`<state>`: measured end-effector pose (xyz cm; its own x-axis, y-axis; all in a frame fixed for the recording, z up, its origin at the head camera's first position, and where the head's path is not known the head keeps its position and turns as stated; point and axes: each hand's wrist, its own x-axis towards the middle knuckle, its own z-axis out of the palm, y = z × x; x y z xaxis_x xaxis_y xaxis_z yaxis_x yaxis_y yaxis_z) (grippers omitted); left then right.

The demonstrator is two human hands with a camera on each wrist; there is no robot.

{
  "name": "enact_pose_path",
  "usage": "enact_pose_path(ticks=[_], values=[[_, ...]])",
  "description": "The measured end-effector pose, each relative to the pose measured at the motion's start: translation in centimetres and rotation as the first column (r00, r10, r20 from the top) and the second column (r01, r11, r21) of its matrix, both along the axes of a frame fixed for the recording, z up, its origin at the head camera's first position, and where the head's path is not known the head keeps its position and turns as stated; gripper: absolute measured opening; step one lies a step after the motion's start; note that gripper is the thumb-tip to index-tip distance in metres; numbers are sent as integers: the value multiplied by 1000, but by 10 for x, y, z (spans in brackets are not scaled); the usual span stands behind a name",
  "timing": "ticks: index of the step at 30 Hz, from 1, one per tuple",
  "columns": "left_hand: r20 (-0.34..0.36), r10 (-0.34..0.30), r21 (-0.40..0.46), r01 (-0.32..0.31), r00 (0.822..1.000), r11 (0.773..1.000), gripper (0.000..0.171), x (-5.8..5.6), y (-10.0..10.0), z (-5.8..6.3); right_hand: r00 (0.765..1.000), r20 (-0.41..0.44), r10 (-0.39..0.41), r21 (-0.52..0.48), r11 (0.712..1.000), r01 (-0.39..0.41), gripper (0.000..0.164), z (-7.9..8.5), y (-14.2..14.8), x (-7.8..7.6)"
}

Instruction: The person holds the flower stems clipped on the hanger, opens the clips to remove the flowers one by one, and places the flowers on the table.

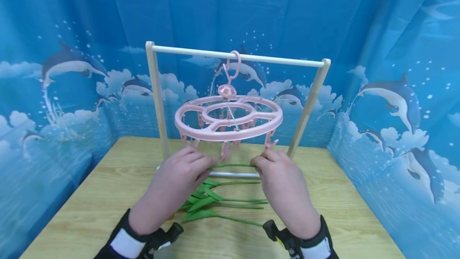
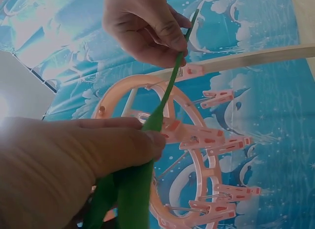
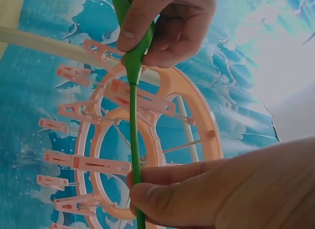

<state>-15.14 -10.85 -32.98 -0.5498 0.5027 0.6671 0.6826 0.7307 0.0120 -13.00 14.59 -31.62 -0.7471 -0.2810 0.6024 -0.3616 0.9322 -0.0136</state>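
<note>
My left hand [image 1: 183,169] pinches a green leafy stem [image 1: 235,165] at the base of its leaves [image 2: 135,194], between thumb and fingers. Further along the same stem, my right hand [image 1: 278,171] pinches the thin part, seen closely in the right wrist view. The stem lies roughly level between both hands, just under a pink round clip hanger [image 1: 201,133]. Several pink clips [image 1: 225,152] dangle from that hanger near my fingers. Whatever tops the stem beyond my left hand is hidden in the head view.
A wooden stand with a white crossbar [image 1: 280,60] carries the hanger by its hook [image 1: 237,65]. Below my hands, several more green leafy stems [image 1: 205,203] lie on the wooden table [image 1: 345,211]. A blue dolphin-print curtain [image 1: 201,11] surrounds the table.
</note>
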Motion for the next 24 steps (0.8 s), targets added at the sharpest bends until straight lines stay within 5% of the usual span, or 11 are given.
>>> enact_pose_path(ticks=[7, 24], values=[[44, -6, -17, 6, 999, 1000, 21, -1, 1, -1, 1000, 27, -12, 30, 999, 11, 17, -2, -1, -3], [150, 129, -156, -105, 980, 982, 23, -11, 4, -7, 978, 201, -49, 118, 993, 25, 22, -11, -11, -14]])
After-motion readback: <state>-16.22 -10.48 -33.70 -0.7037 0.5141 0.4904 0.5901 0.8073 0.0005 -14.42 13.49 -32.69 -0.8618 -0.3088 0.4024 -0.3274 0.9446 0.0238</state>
